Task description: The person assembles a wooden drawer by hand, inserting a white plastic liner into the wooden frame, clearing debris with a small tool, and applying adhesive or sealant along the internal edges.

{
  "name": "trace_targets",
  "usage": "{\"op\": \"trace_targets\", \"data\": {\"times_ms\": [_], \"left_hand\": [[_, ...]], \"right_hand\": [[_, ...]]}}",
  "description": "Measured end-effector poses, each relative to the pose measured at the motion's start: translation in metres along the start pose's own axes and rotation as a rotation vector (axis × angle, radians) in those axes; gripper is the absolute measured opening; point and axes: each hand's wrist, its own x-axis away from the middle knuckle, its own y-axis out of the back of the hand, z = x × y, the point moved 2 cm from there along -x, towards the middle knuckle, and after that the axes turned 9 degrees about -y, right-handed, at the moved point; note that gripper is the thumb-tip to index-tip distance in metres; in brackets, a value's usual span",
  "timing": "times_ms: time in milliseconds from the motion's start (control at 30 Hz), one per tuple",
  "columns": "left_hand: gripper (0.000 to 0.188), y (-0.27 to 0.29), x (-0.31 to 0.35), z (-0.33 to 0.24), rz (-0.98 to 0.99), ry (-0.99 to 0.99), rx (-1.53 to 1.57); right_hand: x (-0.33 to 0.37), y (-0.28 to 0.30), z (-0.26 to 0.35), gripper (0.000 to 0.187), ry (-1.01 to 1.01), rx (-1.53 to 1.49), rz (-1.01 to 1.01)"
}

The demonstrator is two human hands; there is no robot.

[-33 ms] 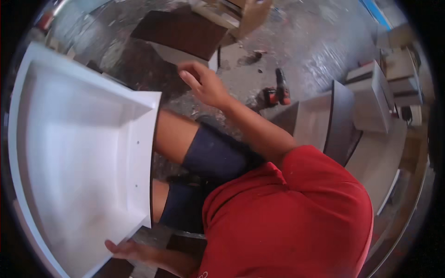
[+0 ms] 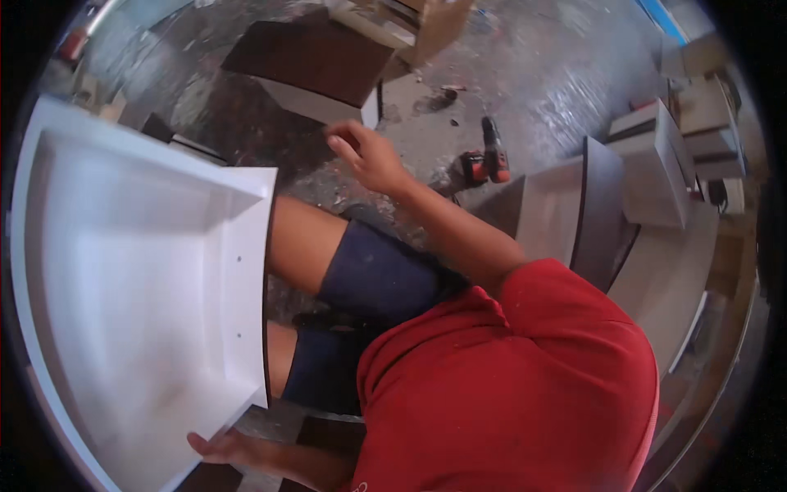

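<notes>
At the left, a large white drawer (image 2: 131, 271) lies with its open side up, its right edge overlapping the person's legs; whether it rests on them cannot be told. Its walls meet at the corners that show, and a panel (image 2: 246, 295) with a dark outer edge stands along its right side, so the body looks largely put together. Two small holes are in that panel, one farther and one nearer, with no handle visible there. The panel's outer face is out of view, so anything fitted to it, or lacking, cannot be judged.

At the drawer's near wall is the left hand (image 2: 225, 448), thumb over the rim and the other fingers mostly hidden behind the wall; it appears to grip the edge, though how firmly is unclear.

Beyond, toward the far side, sits a dark brown-topped piece (image 2: 311, 70) with pale sides. Nearer and to its right, the right hand (image 2: 366, 157) hangs in the air over the floor, apart from the drawer, its fingers loosely curled and holding nothing that can be seen.

Farther right, a red and black cordless drill (image 2: 489, 156) rests on the floor, out of either hand. At the right edge, pale boxes (image 2: 656, 172) and a dark-faced unit (image 2: 601, 205) stand close together.
</notes>
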Motion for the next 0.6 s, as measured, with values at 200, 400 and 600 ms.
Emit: {"op": "trace_targets", "data": {"times_ms": [200,400,600], "left_hand": [[0.071,0.053,-0.034,0.037,0.055,0.105,0.027],[0.069,0.015,-0.011,0.001,-0.042,0.038,-0.049],[0.072,0.048,-0.032,0.022,0.07,0.135,0.074]], "right_hand": [[0.1,0.052,-0.265,0.033,-0.568,0.424,-0.03],[0.172,0.077,-0.325,0.025,-0.909,0.699,-0.21],[0.166,0.09,-0.325,0.02,-0.704,0.836,-0.022]]}}
